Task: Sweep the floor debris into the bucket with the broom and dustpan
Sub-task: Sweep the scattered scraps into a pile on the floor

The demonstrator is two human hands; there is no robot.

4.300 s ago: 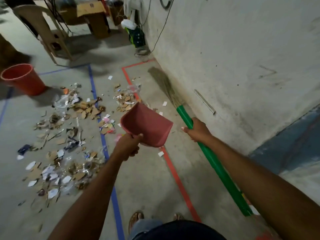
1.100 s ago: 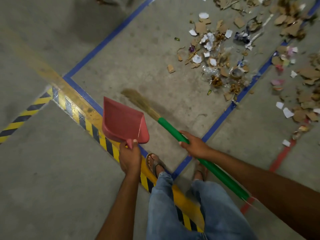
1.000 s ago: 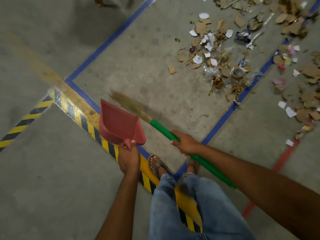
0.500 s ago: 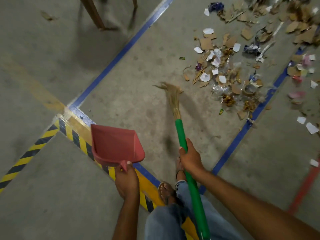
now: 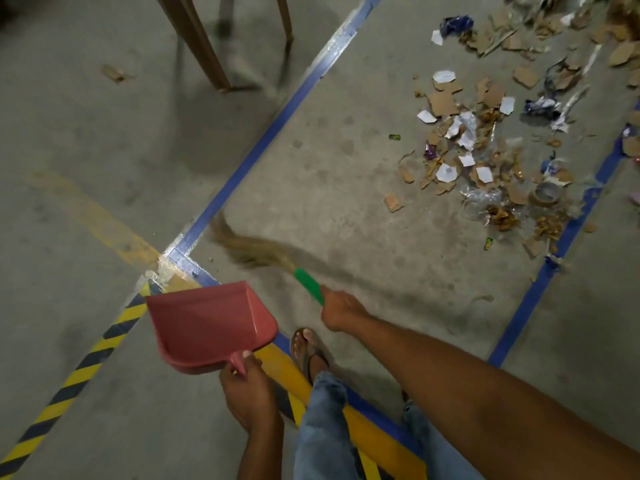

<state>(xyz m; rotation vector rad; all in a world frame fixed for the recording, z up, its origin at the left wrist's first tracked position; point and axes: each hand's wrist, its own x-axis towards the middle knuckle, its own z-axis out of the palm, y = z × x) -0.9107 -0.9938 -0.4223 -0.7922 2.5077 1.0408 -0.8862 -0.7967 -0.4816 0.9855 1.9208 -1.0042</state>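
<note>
Left hand [image 5: 250, 393] grips handle of red dustpan [image 5: 207, 325], pan held above striped tape corner. Right hand [image 5: 341, 308] wrapped round green broom [image 5: 273, 259] handle; blurred bristles near blue tape corner. Debris [image 5: 491, 150] scattered well apart, toward floor's far right.
</note>
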